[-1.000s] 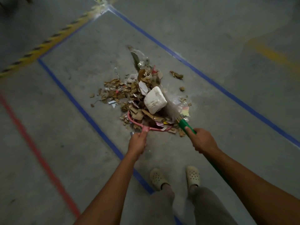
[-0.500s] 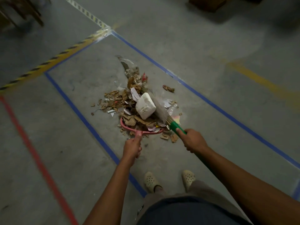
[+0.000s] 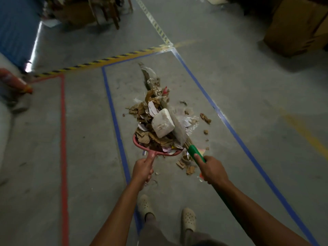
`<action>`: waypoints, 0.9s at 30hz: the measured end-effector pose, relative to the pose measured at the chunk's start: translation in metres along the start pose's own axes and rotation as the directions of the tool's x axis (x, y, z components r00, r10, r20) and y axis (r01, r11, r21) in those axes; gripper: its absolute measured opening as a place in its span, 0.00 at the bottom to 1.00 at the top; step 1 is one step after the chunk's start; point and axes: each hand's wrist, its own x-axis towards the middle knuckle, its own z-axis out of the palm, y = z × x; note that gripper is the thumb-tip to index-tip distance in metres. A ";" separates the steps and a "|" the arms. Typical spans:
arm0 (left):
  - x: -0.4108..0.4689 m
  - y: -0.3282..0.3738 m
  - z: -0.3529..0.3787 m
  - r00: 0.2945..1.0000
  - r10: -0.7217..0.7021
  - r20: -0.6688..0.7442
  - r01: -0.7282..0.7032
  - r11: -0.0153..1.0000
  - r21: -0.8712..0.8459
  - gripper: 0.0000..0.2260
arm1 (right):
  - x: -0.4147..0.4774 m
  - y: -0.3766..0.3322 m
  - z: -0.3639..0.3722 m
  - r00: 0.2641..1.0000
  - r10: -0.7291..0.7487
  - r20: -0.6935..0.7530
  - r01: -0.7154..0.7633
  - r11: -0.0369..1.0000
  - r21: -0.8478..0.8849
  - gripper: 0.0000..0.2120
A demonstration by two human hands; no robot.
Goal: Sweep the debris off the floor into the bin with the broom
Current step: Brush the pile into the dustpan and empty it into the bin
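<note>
A pink dustpan (image 3: 142,147) sits low over the concrete floor, heaped with torn cardboard, paper scraps and a white foam block (image 3: 162,124). My left hand (image 3: 142,169) grips the dustpan's handle. My right hand (image 3: 212,170) grips the green handle of the broom (image 3: 194,153), whose straw bristles press against the pile from the right and reach up past the foam block. Loose brown scraps (image 3: 205,118) lie on the floor to the right of the pile, and more lie between my hands (image 3: 186,165). No bin is in view.
Blue tape lines (image 3: 115,119) frame the floor patch; a red line (image 3: 63,139) runs on the left and yellow-black hazard tape (image 3: 106,59) crosses behind. A red fire extinguisher (image 3: 14,80) lies at far left. Cardboard boxes (image 3: 298,27) stand back right, wooden clutter (image 3: 99,11) back left. My feet (image 3: 145,205) stand below.
The view has swung up and to the left, bringing the boxes, the extinguisher and the hazard tape into sight. The debris now sits heaped higher on the dustpan. Both hands keep their grips.
</note>
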 end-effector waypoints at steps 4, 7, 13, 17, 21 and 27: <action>-0.032 -0.021 0.002 0.995 -0.042 -0.087 0.035 0.997 -0.074 0.27 | -0.013 0.003 -0.004 0.996 -0.066 0.061 0.069 0.996 -0.051 0.25; -0.057 -0.039 -0.005 0.988 -0.066 -0.136 0.047 0.990 -0.136 0.26 | -0.026 0.001 0.000 0.988 -0.118 0.100 0.127 0.988 -0.089 0.26; -0.113 -0.083 -0.040 0.961 -0.085 -0.264 0.029 0.977 -0.209 0.25 | -0.068 -0.015 0.027 0.958 -0.232 0.168 0.259 0.951 -0.167 0.29; -0.163 -0.127 -0.078 0.939 -0.096 -0.330 0.003 0.962 -0.273 0.26 | -0.119 -0.035 0.056 0.919 -0.304 0.251 0.353 0.918 -0.182 0.25; -0.225 -0.179 -0.124 0.911 -0.111 -0.397 -0.024 0.947 -0.319 0.27 | -0.185 -0.051 0.099 0.878 -0.351 0.325 0.426 0.883 -0.197 0.23; -0.325 -0.268 -0.194 0.826 -0.190 -0.530 -0.033 0.924 -0.381 0.26 | -0.287 -0.070 0.178 0.789 -0.445 0.424 0.558 0.807 -0.192 0.25</action>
